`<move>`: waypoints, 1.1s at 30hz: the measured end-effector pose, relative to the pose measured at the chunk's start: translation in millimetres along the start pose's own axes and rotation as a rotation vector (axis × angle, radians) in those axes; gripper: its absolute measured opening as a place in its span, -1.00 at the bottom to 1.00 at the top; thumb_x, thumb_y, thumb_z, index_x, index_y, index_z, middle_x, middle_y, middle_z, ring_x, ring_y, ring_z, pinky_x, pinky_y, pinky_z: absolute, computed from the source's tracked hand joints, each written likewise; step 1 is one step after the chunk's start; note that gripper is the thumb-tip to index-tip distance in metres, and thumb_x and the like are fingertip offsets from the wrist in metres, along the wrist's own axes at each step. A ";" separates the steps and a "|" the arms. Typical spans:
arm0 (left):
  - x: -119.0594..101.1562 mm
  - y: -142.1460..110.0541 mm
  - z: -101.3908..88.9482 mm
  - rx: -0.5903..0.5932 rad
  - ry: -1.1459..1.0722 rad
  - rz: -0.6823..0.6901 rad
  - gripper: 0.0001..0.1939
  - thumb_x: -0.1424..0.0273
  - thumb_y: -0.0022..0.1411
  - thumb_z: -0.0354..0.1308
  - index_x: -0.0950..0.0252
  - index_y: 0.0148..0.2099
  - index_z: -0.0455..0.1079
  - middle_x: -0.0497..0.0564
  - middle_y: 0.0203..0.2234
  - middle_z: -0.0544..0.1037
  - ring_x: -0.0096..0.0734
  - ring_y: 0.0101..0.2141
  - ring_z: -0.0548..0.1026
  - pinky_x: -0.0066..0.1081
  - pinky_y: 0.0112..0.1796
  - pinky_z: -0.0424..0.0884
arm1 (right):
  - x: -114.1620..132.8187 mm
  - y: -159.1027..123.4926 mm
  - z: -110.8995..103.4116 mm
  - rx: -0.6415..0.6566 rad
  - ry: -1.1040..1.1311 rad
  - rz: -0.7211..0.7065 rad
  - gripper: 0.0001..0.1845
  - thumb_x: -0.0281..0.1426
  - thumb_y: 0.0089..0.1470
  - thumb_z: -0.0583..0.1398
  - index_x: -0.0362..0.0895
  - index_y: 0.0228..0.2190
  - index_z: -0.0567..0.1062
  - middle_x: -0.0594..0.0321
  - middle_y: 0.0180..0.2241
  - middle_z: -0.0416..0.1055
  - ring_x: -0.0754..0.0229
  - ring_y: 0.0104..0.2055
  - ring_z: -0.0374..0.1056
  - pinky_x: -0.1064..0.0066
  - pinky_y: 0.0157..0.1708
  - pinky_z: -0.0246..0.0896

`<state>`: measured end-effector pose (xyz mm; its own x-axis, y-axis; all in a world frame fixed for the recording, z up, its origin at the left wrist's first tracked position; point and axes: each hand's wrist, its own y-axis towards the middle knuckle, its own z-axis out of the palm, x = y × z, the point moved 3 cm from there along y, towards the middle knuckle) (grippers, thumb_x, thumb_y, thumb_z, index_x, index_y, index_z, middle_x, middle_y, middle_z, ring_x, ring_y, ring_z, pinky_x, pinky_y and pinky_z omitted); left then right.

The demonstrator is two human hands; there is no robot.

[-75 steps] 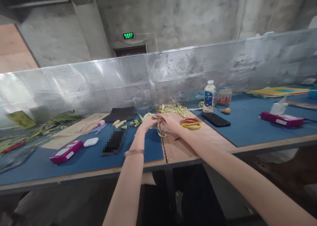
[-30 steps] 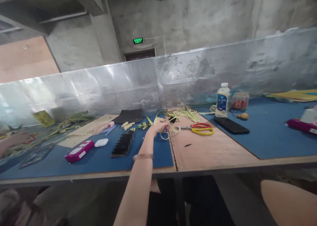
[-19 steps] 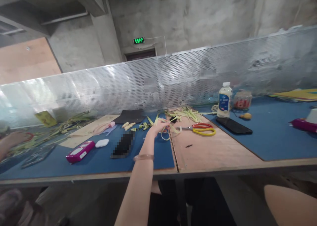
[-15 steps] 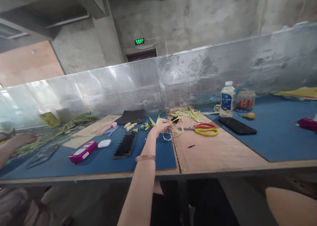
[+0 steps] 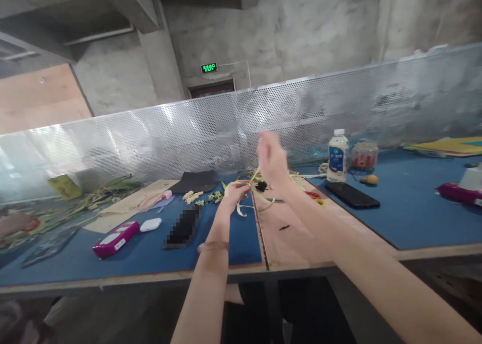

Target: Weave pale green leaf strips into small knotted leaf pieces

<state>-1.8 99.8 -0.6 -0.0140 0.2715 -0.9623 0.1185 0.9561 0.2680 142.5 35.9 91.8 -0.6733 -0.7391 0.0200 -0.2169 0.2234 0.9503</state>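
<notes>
1. A long work surface (image 5: pixel 417 203) crosses the view, blue at left and right, with a bare wooden panel (image 5: pixel 273 248) between. A perforated metal screen (image 5: pixel 181 143) stands along its far edge.
2. The wearer's left hand (image 5: pixel 235 192), arm reaching in from the near edge, is closed on pale strips (image 5: pixel 241 212) with thumb and fingers. It is beside the wooden panel's left edge, towards the far edge; loose ends curl below the hand. A bracelet (image 5: pixel 213 246) circles this forearm.
3. The wearer's right hand (image 5: pixel 273 158) is raised above the far part of the wooden panel, fingers curled and blurred. A strip slants up from the left hand to it; whether the right hand grips that strip, I cannot tell.
4. Beneath the right forearm, partly hidden, lie scissors (image 5: pixel 319 202) with red and yellow handles, near the wooden panel's right edge. A small black item (image 5: pixel 261 186) is just beside the left hand.
5. Right of the wooden panel lies a black phone (image 5: pixel 352 194), with an upright bottle (image 5: pixel 337 160) behind it and a clear jar (image 5: pixel 364 155) beside that.
6. On the left blue part are a purple device (image 5: pixel 116 239) and a white case (image 5: pixel 150 224). At the surface's far left, another person's hand (image 5: pixel 15 223) is among green leaves (image 5: pixel 101 193).
</notes>
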 end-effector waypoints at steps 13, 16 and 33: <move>4.2 0.1 2.8 0.045 0.009 0.015 -0.72 0.47 0.00 0.15 0.31 -0.16 0.44 0.00 -0.36 0.55 -0.48 -0.36 0.47 -0.56 -0.44 0.35 | -28.1 -87.6 68.5 0.499 -0.090 0.153 -0.37 -0.42 0.09 0.00 -0.29 0.18 -0.01 -0.06 -0.08 0.38 0.05 -0.15 0.37 0.31 -0.22 0.24; 3.6 0.2 4.1 0.049 0.015 -0.003 -0.72 0.47 0.02 0.12 0.33 -0.16 0.45 0.02 -0.36 0.55 -0.48 -0.37 0.47 -0.56 -0.45 0.35 | -33.5 -87.7 66.8 0.518 -0.080 0.193 -0.41 -0.43 0.10 0.00 -0.26 0.16 0.05 -0.03 -0.09 0.39 0.08 -0.13 0.36 0.32 -0.19 0.22; 3.8 -1.9 5.6 0.105 0.075 0.001 -0.70 0.30 0.00 0.18 0.35 -0.21 0.48 0.07 -0.36 0.56 -0.39 -0.34 0.48 -0.43 -0.32 0.36 | -44.7 -90.8 63.2 0.526 -0.046 0.221 -0.54 -0.48 0.10 0.01 -0.19 0.07 0.21 0.03 -0.08 0.37 0.13 -0.05 0.27 0.37 -0.09 0.12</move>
<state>3.5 98.4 -5.0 -0.0874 0.2841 -0.9548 0.2217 0.9400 0.2594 147.5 88.8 -15.1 -0.7704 -0.6127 0.1761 -0.3818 0.6647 0.6422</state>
